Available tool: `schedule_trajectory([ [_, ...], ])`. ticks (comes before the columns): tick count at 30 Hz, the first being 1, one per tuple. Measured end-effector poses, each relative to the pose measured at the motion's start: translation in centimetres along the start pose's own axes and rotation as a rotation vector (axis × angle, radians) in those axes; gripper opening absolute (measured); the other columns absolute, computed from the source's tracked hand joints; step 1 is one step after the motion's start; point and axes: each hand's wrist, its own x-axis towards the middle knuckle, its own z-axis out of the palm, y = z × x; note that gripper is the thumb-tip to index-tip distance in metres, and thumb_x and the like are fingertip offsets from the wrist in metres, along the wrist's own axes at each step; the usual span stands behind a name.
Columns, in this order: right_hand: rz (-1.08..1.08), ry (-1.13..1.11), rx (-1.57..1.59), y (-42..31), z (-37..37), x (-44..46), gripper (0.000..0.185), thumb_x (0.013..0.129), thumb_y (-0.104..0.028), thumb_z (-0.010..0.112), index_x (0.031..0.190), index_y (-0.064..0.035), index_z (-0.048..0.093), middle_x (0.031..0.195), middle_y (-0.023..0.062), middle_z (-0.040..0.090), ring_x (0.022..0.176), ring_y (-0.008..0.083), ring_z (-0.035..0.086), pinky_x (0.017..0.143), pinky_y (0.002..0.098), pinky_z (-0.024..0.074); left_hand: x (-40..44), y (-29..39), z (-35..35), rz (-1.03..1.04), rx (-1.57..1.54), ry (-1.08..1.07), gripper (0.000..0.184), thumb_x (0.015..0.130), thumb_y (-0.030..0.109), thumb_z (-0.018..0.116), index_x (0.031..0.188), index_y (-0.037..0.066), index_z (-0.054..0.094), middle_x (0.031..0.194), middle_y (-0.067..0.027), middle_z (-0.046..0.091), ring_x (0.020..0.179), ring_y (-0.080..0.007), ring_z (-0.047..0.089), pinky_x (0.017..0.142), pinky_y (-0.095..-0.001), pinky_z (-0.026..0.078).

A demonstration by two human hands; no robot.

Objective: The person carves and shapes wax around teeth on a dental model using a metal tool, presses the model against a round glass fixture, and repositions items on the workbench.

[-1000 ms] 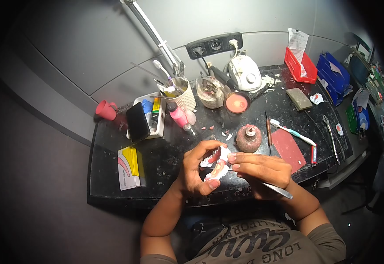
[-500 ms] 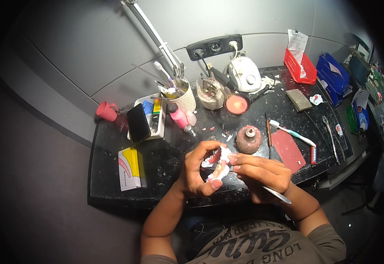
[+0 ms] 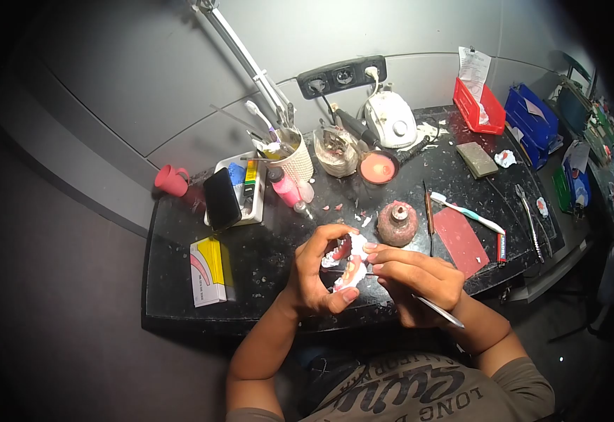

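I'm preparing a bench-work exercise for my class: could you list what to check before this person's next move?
1. Left hand gripping the dental model: ok.
2. Right hand holding the metal tool: ok.
3. Tool tip touching the model: cannot tell, too small to make out.
4. Round bottle standing upright: ok.
5. Pink sheet uncovered: not ok, the toothbrush overlaps it.

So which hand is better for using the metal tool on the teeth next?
Probably the right hand: it holds the tool, close beside the teeth. The left hand is busy gripping the teeth.
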Motion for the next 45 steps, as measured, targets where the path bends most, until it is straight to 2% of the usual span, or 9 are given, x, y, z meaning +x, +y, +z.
schedule_trajectory([
  [9, 0.008, 0.044, 0.002, 0.3, 0.4, 0.3, 0.028, 0.081, 0.012, 0.074, 0.107, 0.0038, 0.068, 0.105, 0.0194, 0.075, 0.098, 0.0310, 0.077, 0.079, 0.0343, 0.0627, 0.1, 0.0, 0.1, 0.023, -0.001, 0.000, 0.080, 0.070, 0.041, 0.085, 0.130, -0.003, 0.053, 0.096, -0.0079, 0.060, 0.086, -0.0161, 0.058, 0.079, -0.0309, 0.050],
  [14, 0.050, 0.161, 0.016, 0.3, 0.6, 0.1, 0.024, 0.085, 0.011, 0.073, 0.109, 0.0056, 0.069, 0.106, 0.0221, 0.075, 0.095, 0.0321, 0.077, 0.082, 0.0358, 0.0616, 0.4, 1.8, 1.1, -0.134, -0.218, 0.129, 0.084, 0.065, 0.026, 0.093, 0.132, -0.001, 0.049, 0.113, -0.0097, 0.059, 0.097, -0.0167, 0.060, 0.087, -0.0319, 0.050],
  [18, 0.087, 0.184, 0.045, -0.4, 2.2, -1.2, 0.022, 0.088, 0.010, 0.072, 0.109, 0.0068, 0.068, 0.107, 0.0234, 0.074, 0.100, 0.0334, 0.076, 0.087, 0.0365, 0.0611, 0.0, -0.6, 0.7, -0.099, 0.012, 0.070, 0.092, 0.060, 0.029, 0.102, 0.130, 0.002, 0.048, 0.114, -0.0074, 0.055, 0.106, -0.0168, 0.056, 0.092, -0.0303, 0.049],
  [23, 0.105, 0.235, 0.007, -0.1, 3.3, -1.4, 0.022, 0.089, 0.008, 0.072, 0.111, 0.0070, 0.069, 0.108, 0.0226, 0.074, 0.101, 0.0338, 0.076, 0.087, 0.0370, 0.0612, 0.0, -1.3, 2.1, -0.147, -0.136, 0.148, 0.087, 0.059, 0.032, 0.104, 0.117, 0.006, 0.045, 0.112, -0.0079, 0.056, 0.100, -0.0153, 0.057, 0.089, -0.0310, 0.050],
  [26, 0.108, 0.249, -0.016, 0.3, 3.3, -1.2, 0.022, 0.090, 0.007, 0.073, 0.112, 0.0066, 0.069, 0.108, 0.0217, 0.074, 0.101, 0.0334, 0.076, 0.087, 0.0370, 0.0614, 0.1, -0.8, 2.1, -0.094, -0.209, 0.113, 0.074, 0.078, 0.037, 0.094, 0.119, 0.006, 0.041, 0.108, -0.0093, 0.059, 0.092, -0.0145, 0.059, 0.081, -0.0298, 0.052],
  [28, 0.144, 0.255, -0.017, 0.7, 3.3, -1.0, 0.023, 0.091, 0.007, 0.073, 0.113, 0.0052, 0.069, 0.109, 0.0202, 0.075, 0.101, 0.0325, 0.076, 0.086, 0.0362, 0.0614, -0.3, -0.4, 1.3, -0.274, -0.503, 0.023, 0.049, 0.101, 0.037, 0.069, 0.122, 0.006, 0.038, 0.104, -0.0107, 0.062, 0.086, -0.0152, 0.063, 0.073, -0.0280, 0.053],
  [32, 0.198, 0.254, 0.042, 1.5, 2.8, -0.6, 0.022, 0.091, 0.006, 0.073, 0.113, 0.0038, 0.070, 0.109, 0.0183, 0.076, 0.101, 0.0316, 0.076, 0.086, 0.0360, 0.0609, 0.5, 0.4, 1.4, -0.310, -0.717, 0.036, 0.031, 0.111, 0.033, 0.048, 0.123, 0.006, 0.038, 0.102, -0.0116, 0.063, 0.081, -0.0163, 0.064, 0.065, -0.0268, 0.052],
  [38, 0.161, 0.263, 0.047, 1.1, 1.2, 0.1, 0.020, 0.092, 0.006, 0.071, 0.111, 0.0048, 0.071, 0.108, 0.0190, 0.076, 0.107, 0.0349, 0.075, 0.098, 0.0413, 0.0576, 0.3, -0.1, 1.5, -0.144, -0.489, 0.067, 0.045, 0.107, 0.020, 0.058, 0.140, 0.001, 0.035, 0.123, -0.0175, 0.062, 0.117, -0.0208, 0.060, 0.106, -0.0349, 0.042],
  [45, 0.159, 0.211, 0.193, 0.9, 1.3, -0.1, 0.014, 0.092, 0.004, 0.070, 0.106, 0.0066, 0.073, 0.106, 0.0191, 0.076, 0.113, 0.0363, 0.073, 0.103, 0.0442, 0.0549, 0.5, 1.1, 1.7, -0.080, -0.426, 0.054, 0.063, 0.101, 0.019, 0.069, 0.148, -0.004, 0.034, 0.140, -0.0215, 0.055, 0.134, -0.0254, 0.053, 0.113, -0.0372, 0.040],
])
